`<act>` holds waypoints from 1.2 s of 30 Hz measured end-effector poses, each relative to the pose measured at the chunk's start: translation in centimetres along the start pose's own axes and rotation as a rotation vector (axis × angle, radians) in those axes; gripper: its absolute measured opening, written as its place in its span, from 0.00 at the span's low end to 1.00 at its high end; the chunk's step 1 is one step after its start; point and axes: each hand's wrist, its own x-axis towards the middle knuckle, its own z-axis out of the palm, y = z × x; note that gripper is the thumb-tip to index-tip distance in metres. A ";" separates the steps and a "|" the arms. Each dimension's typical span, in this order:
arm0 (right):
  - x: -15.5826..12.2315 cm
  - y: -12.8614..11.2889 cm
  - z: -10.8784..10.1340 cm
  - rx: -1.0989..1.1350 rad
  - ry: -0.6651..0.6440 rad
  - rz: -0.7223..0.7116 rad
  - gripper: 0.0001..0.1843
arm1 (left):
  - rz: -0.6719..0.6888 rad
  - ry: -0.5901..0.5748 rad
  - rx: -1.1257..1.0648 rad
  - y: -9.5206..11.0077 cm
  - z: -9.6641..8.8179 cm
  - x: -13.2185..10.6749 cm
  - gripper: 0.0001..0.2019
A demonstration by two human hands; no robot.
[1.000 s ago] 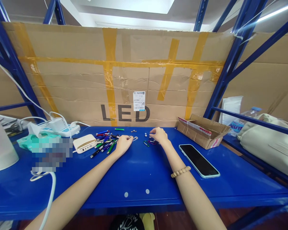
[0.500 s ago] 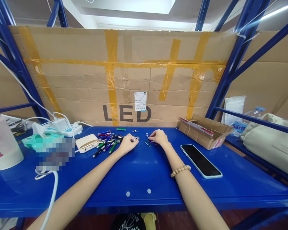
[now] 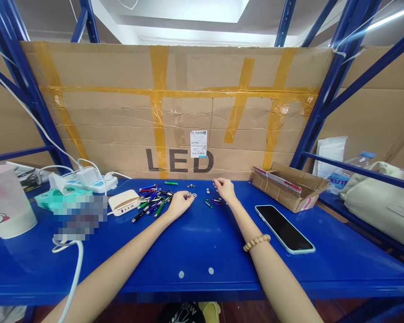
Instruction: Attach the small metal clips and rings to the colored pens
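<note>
My left hand [image 3: 179, 202] rests on the blue shelf top [image 3: 195, 242], its fingers closed in a pinch on a small silver metal piece with a ring [image 3: 192, 195]. Just left of it lies a heap of small coloured pen-like lights [image 3: 153, 199]. My right hand [image 3: 225, 188] reaches to the back of the shelf with fingers pinched together near a few small silver parts [image 3: 208, 190]; what it holds, if anything, is too small to see. Two little carabiner clips [image 3: 212, 202], green and purple, lie between my hands. A bead bracelet [image 3: 256, 242] is on my right wrist.
A phone [image 3: 284, 229] lies face up at the right, with an open cardboard box [image 3: 287, 185] behind it. At the left are a power bank [image 3: 124, 202], a power strip with chargers [image 3: 87, 180], a white cable [image 3: 72, 273] and a white cup [image 3: 5, 202]. A taped cardboard wall [image 3: 182, 107] closes the back.
My right hand has moved a little back, away from the carabiner clips toward the small silver parts. My left hand stays closed on the small metal piece.
</note>
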 end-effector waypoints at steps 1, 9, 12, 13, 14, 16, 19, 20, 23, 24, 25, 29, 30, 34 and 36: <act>0.0 -0.4 0.0 0.040 0.019 0.002 0.16 | -0.007 -0.002 -0.023 -0.1 0.1 0.0 0.15; -1.6 -3.1 0.9 0.333 -0.161 -0.019 0.19 | -0.020 0.083 0.018 -0.8 0.4 0.2 0.15; -2.2 -3.6 1.5 0.413 -0.306 -0.063 0.19 | -0.060 0.085 0.076 -0.7 0.3 0.1 0.15; -2.3 -3.8 1.6 0.419 -0.351 -0.103 0.18 | -0.072 0.079 0.090 -0.7 0.3 0.1 0.15; -2.5 -3.9 1.7 0.404 -0.386 -0.154 0.16 | -0.080 0.067 0.105 -0.6 0.2 0.0 0.15; -2.7 -4.2 1.8 0.317 -0.417 -0.261 0.12 | -0.092 0.040 0.139 -0.4 0.1 -0.1 0.15; -3.1 -4.5 2.0 0.183 -0.420 -0.339 0.08 | -0.108 0.003 0.199 -0.2 -0.1 -0.2 0.15; -3.2 -4.5 2.0 0.170 -0.431 -0.336 0.08 | -0.112 -0.006 0.217 -0.2 -0.1 -0.3 0.15; -3.5 -4.6 2.1 0.201 -0.476 -0.295 0.13 | -0.104 -0.025 0.278 0.0 -0.2 -0.4 0.16; -3.6 -4.6 2.1 0.205 -0.488 -0.282 0.14 | -0.097 -0.031 0.307 0.0 -0.3 -0.5 0.16; -3.6 -4.6 2.1 0.198 -0.497 -0.271 0.14 | -0.087 -0.038 0.342 0.0 -0.3 -0.5 0.16; -3.9 -4.6 2.1 0.141 -0.519 -0.237 0.16 | -0.046 -0.071 0.489 0.1 -0.5 -0.8 0.18; -3.9 -4.6 2.1 0.139 -0.523 -0.222 0.16 | -0.036 -0.080 0.517 0.2 -0.6 -0.9 0.18; -4.3 -4.9 2.1 0.213 -0.580 -0.033 0.18 | 0.002 -0.126 0.619 0.4 -0.8 -1.2 0.17; -4.5 -5.3 1.8 0.263 -0.628 0.097 0.20 | 0.025 -0.145 0.657 0.7 -1.0 -1.4 0.16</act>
